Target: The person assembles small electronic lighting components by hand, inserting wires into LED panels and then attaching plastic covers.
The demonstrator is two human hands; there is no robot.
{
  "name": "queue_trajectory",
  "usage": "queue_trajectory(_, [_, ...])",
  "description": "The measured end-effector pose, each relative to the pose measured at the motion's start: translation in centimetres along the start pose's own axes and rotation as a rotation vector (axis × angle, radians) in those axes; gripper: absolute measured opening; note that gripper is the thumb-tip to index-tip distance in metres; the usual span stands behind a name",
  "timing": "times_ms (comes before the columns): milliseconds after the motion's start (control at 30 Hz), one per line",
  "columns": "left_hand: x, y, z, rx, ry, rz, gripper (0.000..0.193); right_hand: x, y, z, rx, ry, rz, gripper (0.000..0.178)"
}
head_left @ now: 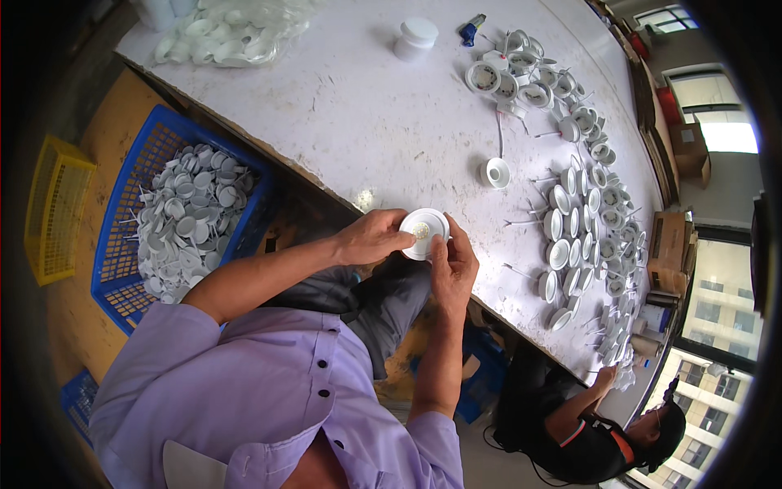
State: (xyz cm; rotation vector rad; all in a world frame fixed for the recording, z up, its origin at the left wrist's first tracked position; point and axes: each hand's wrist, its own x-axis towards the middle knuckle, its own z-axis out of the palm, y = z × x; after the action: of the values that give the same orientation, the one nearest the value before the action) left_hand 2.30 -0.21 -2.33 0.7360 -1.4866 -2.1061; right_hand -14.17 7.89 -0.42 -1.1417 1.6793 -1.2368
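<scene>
Between both hands, at the table's near edge, is a white round lamp housing (436,218) with a pale yellowish dotted disc at its centre. My left hand (371,238) grips its left rim, thumb reaching over the face. My right hand (456,269) pinches the right and lower rim, with the thumb on the front and fingers behind. A single similar lamp (495,173) with a wire lies on the white table (383,122) beyond my hands. Rows and heaps of such lamps (558,254), many trailing wires, spread along the table's right side.
Left of me, a blue basket (104,253) holds many white round parts; a yellow basket (49,212) stands beyond. A plastic bag of white cups (236,37), a stack of white discs (416,39) and a blue-handled tool (472,30) lie farther back. Another person (586,432) works at right.
</scene>
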Motion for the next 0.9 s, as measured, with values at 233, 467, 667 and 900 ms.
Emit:
queue_trajectory(233, [0.4,-0.3,0.2,0.087,0.066,0.011,0.031,-0.3,0.4,1.1,-0.005,0.064,-0.054,0.031])
queue_trajectory(467, [0.9,0.9,0.9,0.106,0.006,-0.082,0.03,-0.6,0.9,0.7,0.03,0.127,-0.056,0.03])
queue_trajectory(667, [2.7,0.3,1.6,0.206,-0.038,-0.145,0.031,-0.7,-1.3,-2.3,-0.171,0.161,-0.142,0.061])
queue_trajectory(900, [8.4,0.5,6.6,0.208,-0.166,-0.156,0.029,0.8,-0.2,-7.8,-0.685,0.121,-0.471,0.081])
